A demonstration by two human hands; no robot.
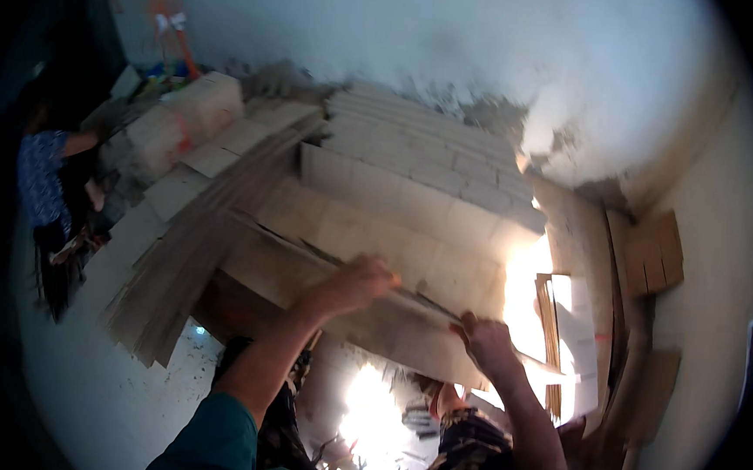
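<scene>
My left hand (357, 283) is closed, fingers down, on the edge of a long thin piece of cardboard. My right hand (485, 340) pinches the same cardboard strip (424, 302) farther right. Seen nearly edge-on, the strip slants down from left to right above a broad tan cardboard sheet (387, 327), which lies in front of my knees. Behind it is another wide cardboard panel (394, 236). Motion blur hides the fingertips, and I cannot tell whether the strip is separate or a sheet's edge.
Fanned cardboard sheets (178, 260) lie to the left, and stacked grey pieces (427, 142) stand at the back by the wall. Folded cardboard (551, 335) stands upright in bright sunlight at right. Another person in a blue patterned top (44, 179) is at far left.
</scene>
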